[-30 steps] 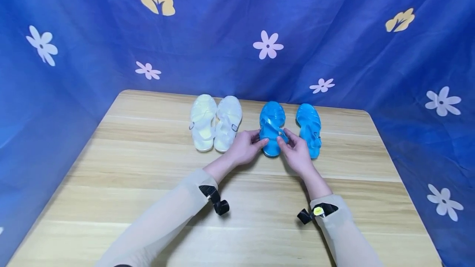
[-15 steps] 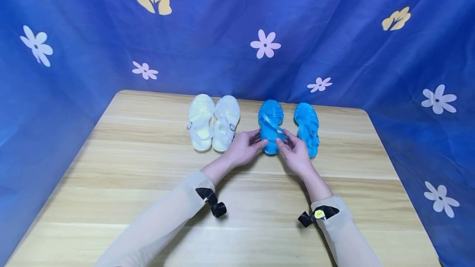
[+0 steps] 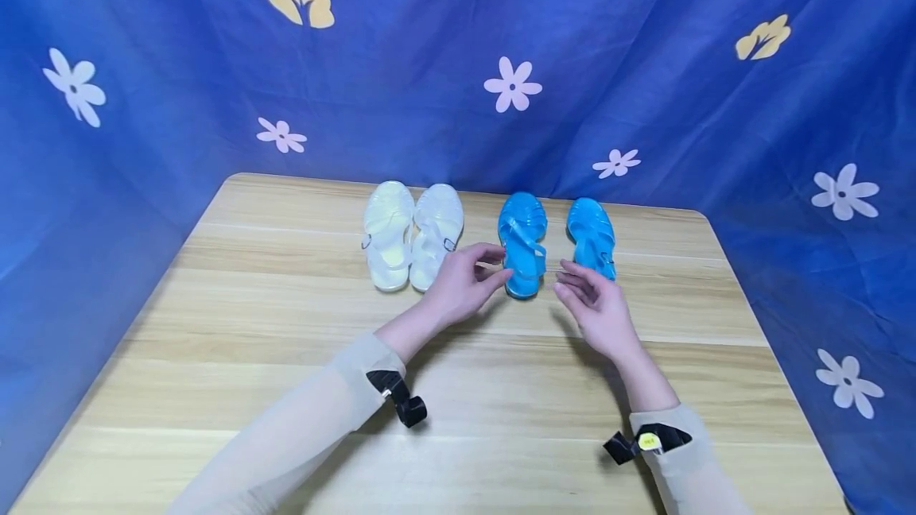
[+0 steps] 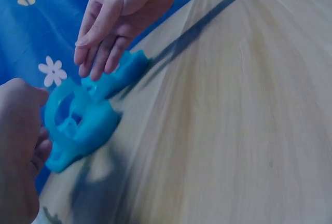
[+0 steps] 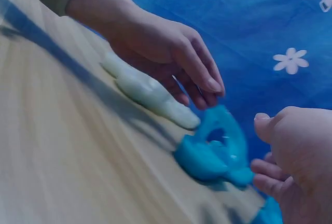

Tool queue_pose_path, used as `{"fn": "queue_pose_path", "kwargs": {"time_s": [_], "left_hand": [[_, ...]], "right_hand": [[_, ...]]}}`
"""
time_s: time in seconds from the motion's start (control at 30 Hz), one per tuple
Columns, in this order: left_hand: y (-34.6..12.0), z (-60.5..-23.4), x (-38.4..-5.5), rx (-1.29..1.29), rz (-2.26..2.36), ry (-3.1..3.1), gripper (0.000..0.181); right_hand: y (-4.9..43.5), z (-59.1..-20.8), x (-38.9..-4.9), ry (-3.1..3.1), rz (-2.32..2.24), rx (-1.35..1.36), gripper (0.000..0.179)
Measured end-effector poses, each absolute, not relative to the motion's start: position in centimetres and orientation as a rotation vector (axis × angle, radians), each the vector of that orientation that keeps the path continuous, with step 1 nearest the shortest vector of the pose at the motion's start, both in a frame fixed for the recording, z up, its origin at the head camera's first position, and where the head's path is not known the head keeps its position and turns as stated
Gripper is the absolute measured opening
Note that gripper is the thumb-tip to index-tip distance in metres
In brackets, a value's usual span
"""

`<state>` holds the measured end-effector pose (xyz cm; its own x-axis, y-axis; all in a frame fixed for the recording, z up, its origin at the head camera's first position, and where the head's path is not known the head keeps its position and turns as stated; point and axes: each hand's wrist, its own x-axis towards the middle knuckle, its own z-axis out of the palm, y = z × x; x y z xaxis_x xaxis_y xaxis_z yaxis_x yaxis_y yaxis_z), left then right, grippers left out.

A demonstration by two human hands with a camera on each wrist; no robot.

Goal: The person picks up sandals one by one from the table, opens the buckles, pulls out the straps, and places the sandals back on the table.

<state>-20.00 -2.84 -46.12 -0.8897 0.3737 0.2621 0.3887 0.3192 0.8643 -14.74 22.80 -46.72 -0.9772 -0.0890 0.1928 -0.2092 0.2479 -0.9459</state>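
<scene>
blue sandal: glossy blue plastic strappy sandal (image 3: 522, 233) on table, toe twd backdrop, btwn both hands.
l. hand: l. hand (image 3: 458, 284) at its left side, fingers loosely bent, thumb & index apart; contact can't tell.
r. hand: r. hand (image 3: 599, 310) apart from it, fingers relaxed, slightly curved, holding nothing.
other blue: matching blue plastic sandal (image 3: 590, 230) to the right, heel hid by r. hand.
white pair: two pearly white plastic sandals (image 3: 389, 233) side by side, left of l. hand.
table: pale wood-grain table (image 3: 236, 316), all 4 sandals nr far edge.
bkgd: blue flowered cloth backdrop (image 3: 401, 62).
</scene>
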Motion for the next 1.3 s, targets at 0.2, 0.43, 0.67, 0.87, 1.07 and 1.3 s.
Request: {"fn": "queue_pose_path", "kwargs": {"time_s": [0.2,0.43,0.67,0.87,1.07,1.3], "left_hand": [[-0.3,-44.9,-19.2,-0.913,-1.575,-2.475,0.032],[4.1,-44.2,-18.4,-0.96,-1.545,-2.613,0.046],[8.2,-44.5,-18.2,-0.886,-1.331,-2.831,0.059],[9.6,-45.3,-18.5,-0.876,-1.248,-2.891,0.054],[9.8,-45.7,-18.9,-0.898,-1.261,-2.883,0.04],[9.9,-45.7,-18.6,-0.971,-1.242,-2.867,0.042]], "right_hand": [[25.2,-45.4,-14.7,-2.23,1.76,0.205,0.028],[28.6,-45.4,-16.5,-2.181,1.642,0.074,0.028],[31.6,-47.6,-17.9,-2.524,1.409,0.02,0.038],[31.8,-48.5,-17.8,-2.727,1.352,0.095,0.049],[31.6,-48.6,-17.8,-2.715,1.371,0.082,0.047],[31.4,-48.5,-17.6,-2.675,1.437,0.07,0.043]]}}
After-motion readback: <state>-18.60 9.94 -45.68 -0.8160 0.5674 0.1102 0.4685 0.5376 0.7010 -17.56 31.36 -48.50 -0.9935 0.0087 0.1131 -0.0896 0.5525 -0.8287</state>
